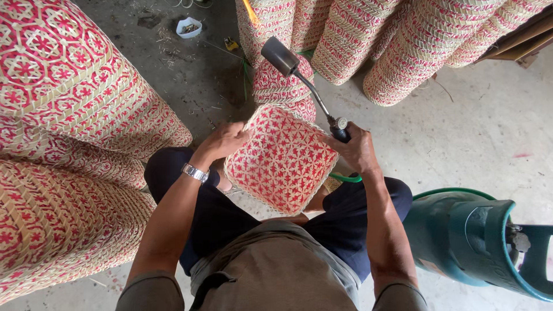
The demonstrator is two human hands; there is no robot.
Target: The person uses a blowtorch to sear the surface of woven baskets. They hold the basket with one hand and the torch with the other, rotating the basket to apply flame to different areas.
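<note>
— Nearest: grey shirt [276, 270], dark trousers [224, 219], knees apart, seated on concrete floor [461, 126].
— Between the knees?
— Red-and-cream woven basket [281, 158], tipped, base facing up.
— Left hand [226, 141]?
— Closed over basket's left rim; watch [194, 172] on wrist.
— Right hand [357, 151]?
— Wrapped round torch [305, 86] handle, touching basket's right edge; nozzle aimed far, above second basket [282, 83].
— Near right?
— Teal gas cylinder [461, 236], lying down, green hose [345, 179] beside.
— Elsewhere?
— Stacked baskets [69, 132] left and far; white bowl [189, 26] far left.
</note>
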